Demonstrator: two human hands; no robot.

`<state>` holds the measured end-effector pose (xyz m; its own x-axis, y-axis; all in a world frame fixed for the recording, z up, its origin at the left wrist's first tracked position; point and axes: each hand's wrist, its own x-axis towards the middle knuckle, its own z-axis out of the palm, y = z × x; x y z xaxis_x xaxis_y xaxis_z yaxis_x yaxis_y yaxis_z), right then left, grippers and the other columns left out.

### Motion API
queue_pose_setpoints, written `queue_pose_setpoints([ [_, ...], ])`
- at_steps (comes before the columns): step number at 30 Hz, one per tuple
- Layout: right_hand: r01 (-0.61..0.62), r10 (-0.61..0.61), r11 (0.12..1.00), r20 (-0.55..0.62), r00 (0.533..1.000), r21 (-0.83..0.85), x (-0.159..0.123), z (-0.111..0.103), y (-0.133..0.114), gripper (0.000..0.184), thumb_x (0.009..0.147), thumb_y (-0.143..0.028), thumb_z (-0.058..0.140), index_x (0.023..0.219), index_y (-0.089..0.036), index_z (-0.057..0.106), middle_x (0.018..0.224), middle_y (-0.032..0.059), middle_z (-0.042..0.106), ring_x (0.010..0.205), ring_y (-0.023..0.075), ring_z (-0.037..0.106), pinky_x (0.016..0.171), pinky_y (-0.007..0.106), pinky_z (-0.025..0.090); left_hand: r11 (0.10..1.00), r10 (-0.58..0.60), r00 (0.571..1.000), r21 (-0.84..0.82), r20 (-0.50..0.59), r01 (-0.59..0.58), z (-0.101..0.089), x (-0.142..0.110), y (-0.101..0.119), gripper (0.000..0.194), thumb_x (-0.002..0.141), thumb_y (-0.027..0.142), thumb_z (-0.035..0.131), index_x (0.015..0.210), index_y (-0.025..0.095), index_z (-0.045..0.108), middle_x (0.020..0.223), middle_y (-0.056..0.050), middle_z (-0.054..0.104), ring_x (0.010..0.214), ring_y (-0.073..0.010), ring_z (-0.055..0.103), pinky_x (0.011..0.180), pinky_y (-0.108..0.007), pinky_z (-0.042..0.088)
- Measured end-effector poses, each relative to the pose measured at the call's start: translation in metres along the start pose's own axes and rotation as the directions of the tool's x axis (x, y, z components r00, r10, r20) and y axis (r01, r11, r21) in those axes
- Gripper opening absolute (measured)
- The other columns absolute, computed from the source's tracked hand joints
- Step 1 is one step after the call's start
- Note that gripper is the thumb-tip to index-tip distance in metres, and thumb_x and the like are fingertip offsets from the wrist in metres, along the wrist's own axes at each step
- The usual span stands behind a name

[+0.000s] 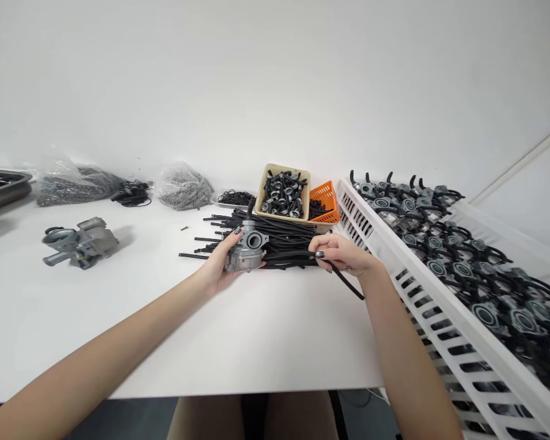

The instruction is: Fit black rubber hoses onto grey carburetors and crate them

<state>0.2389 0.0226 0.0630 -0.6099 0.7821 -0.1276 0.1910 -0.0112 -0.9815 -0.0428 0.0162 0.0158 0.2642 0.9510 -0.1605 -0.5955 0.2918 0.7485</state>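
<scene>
In my left hand (224, 260) is a silver carburetor (248, 250), its round bore facing me and a black cap piece rising from its top. My right hand (341, 253) pinches a thin black hose (348, 286), one end of which hangs down toward the table's front. The hose's other end runs left toward the carburetor; whether it touches it I cannot tell. Behind both hands lies a pile of black hoses (284, 229) on the white table. Another carburetor (80, 241) rests by itself on the left.
A white slatted crate (421, 305) full of carburetors stands at the right. Behind the hoses are a cream basket (260, 205) of black-and-metal parts and an orange basket (333, 205). Plastic bags of small parts (183, 186) and a metal tray (9, 194) sit along the back left.
</scene>
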Motion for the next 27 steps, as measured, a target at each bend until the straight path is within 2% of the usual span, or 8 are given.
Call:
queue_pose_setpoints([
  [2,0.065,-0.061,0.993,-0.044,0.997,0.101,0.0,-0.003,0.004,0.023,0.074,-0.035,0.066,0.082,-0.016,0.056,0.045,-0.0065,0.054,0.031,0.0014,0.021,0.033,0.016,0.01,1.0,0.023,0.999,-0.021,-0.029,-0.024,0.0,0.001,0.001,0.036,0.083,0.035,0.062,0.114,0.016,0.061,0.092,-0.01,0.073,0.078,-0.0275,0.072,0.08,-0.052,0.059],
  [5,0.206,-0.168,0.951,-0.173,0.971,0.231,0.004,-0.004,0.008,0.023,0.076,-0.037,0.066,0.079,-0.017,0.055,0.043,-0.0093,0.048,0.029,0.001,0.018,0.032,0.016,0.016,0.997,0.063,0.996,-0.042,-0.063,-0.065,-0.001,0.004,0.002,0.033,0.082,0.036,0.064,0.108,0.015,0.062,0.091,-0.011,0.073,0.079,-0.0284,0.072,0.079,-0.052,0.06],
  [8,0.278,-0.213,0.911,-0.231,0.949,0.305,0.011,0.0,0.011,0.021,0.08,-0.036,0.065,0.081,-0.016,0.056,0.047,-0.0098,0.049,0.028,-0.0003,0.014,0.031,0.016,0.019,0.992,0.104,0.992,-0.058,-0.077,-0.109,-0.003,0.005,0.004,0.031,0.08,0.037,0.066,0.101,0.014,0.062,0.091,-0.011,0.073,0.081,-0.0289,0.072,0.079,-0.051,0.06],
  [14,0.326,-0.258,0.859,-0.217,0.941,0.395,0.021,0.013,0.015,0.021,0.082,-0.035,0.064,0.08,-0.019,0.051,0.047,-0.0104,0.048,0.028,0.0002,0.014,0.029,0.015,0.017,0.977,0.197,0.979,-0.068,-0.042,-0.2,-0.006,0.005,0.007,0.035,0.078,0.042,0.068,0.099,0.014,0.062,0.092,-0.009,0.072,0.085,-0.0285,0.072,0.083,-0.051,0.059],
  [20,0.332,-0.27,0.854,-0.205,0.941,0.401,0.018,0.018,0.011,0.017,0.083,-0.032,0.06,0.082,-0.02,0.048,0.045,-0.0109,0.048,0.028,0.0021,0.015,0.03,0.016,0.016,0.972,0.225,0.974,-0.074,0.002,-0.224,-0.005,0.003,0.009,0.039,0.079,0.044,0.067,0.108,0.018,0.062,0.094,-0.007,0.072,0.084,-0.0274,0.072,0.082,-0.051,0.06],
  [27,0.283,-0.288,0.877,-0.046,0.957,0.388,0.013,0.018,0.009,0.024,0.075,-0.035,0.065,0.077,-0.021,0.046,0.04,-0.011,0.045,0.028,0.0037,0.019,0.033,0.017,0.017,0.969,0.229,0.974,-0.092,-0.003,-0.228,-0.002,0.0,0.012,0.042,0.08,0.043,0.065,0.112,0.018,0.06,0.094,-0.007,0.073,0.084,-0.0276,0.072,0.081,-0.05,0.06],
])
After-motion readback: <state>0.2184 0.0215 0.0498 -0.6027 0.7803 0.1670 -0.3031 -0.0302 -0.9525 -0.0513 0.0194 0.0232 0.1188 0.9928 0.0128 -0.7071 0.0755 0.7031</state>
